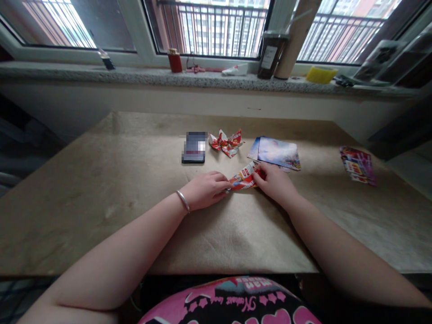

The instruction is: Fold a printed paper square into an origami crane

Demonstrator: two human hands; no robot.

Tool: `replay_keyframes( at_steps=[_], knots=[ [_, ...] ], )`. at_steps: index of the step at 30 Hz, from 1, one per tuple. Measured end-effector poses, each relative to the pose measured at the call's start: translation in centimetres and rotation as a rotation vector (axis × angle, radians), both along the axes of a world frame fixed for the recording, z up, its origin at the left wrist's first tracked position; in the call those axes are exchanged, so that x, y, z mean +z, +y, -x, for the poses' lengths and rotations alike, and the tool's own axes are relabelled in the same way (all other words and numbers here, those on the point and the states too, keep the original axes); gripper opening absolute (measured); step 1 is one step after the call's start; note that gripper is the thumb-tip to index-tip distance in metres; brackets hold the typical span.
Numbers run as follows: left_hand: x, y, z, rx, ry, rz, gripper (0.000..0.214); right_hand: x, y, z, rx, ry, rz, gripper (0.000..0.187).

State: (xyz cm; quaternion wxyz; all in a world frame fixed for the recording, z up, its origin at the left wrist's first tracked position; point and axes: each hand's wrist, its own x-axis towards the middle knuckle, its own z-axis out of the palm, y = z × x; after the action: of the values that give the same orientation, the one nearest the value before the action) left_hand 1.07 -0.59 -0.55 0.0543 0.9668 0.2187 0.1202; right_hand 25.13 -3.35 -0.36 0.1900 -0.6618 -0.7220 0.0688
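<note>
A folded strip of red and white printed paper (243, 177) lies on the brown table (118, 180) between my hands. My left hand (205, 189), with a silver bracelet on the wrist, is curled and pinches the strip's left end. My right hand (275, 182) has its fingers closed on the right end, pressing it to the table. Just behind lies a finished folded paper figure (227, 142) in the same red and white print.
A dark phone (194, 147) lies left of the folded figure. A stack of colourful sheets (277, 153) sits behind my right hand; another printed sheet (358, 164) lies far right. The windowsill holds a red cup (174, 60), a dark jar (270, 55) and a yellow sponge (321, 74).
</note>
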Motion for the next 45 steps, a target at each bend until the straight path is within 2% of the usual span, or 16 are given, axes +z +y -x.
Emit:
replay_keyframes(
  at_steps=[4, 8, 11, 16, 19, 23, 30, 39, 45],
  knots=[
    [0.5, -0.1, -0.2, 0.021, 0.04, -0.032, 0.028, -0.4, 0.2, 0.1, -0.059, 0.082, -0.027, 0.018],
    [1.1, -0.5, -0.3, 0.076, 0.056, -0.013, 0.022, -1.4, 1.0, 0.5, 0.044, 0.346, -0.055, 0.014],
    [1.0, -0.5, -0.3, 0.05, 0.029, -0.029, 0.02, -2.0, 1.8, 0.9, 0.161, 0.509, -0.082, 0.008],
    [0.3, -0.4, -0.1, -0.009, 0.035, -0.062, 0.026, -2.2, 2.4, 0.9, 0.211, 0.453, -0.16, 0.005],
    [-0.1, -0.2, 0.0, -0.014, 0.039, -0.08, 0.028, -2.1, 2.1, 0.6, 0.144, 0.327, -0.19, 0.009],
    [-0.4, -0.1, 0.0, -0.012, 0.024, -0.077, 0.029, -1.9, 1.6, 0.3, 0.053, 0.263, -0.078, 0.014],
    [-0.3, -0.2, -0.4, -0.003, -0.029, -0.025, 0.028, -1.5, 1.6, 0.4, 0.025, 0.19, 0.016, 0.015],
    [-0.6, 0.0, -0.8, 0.067, -0.071, -0.006, 0.029, -1.5, 1.7, 0.4, -0.015, 0.13, -0.004, 0.015],
    [-0.9, 0.6, -0.9, 0.023, -0.065, -0.007, 0.023, -1.4, 1.6, 0.2, -0.033, 0.13, -0.013, 0.015]
  ],
)
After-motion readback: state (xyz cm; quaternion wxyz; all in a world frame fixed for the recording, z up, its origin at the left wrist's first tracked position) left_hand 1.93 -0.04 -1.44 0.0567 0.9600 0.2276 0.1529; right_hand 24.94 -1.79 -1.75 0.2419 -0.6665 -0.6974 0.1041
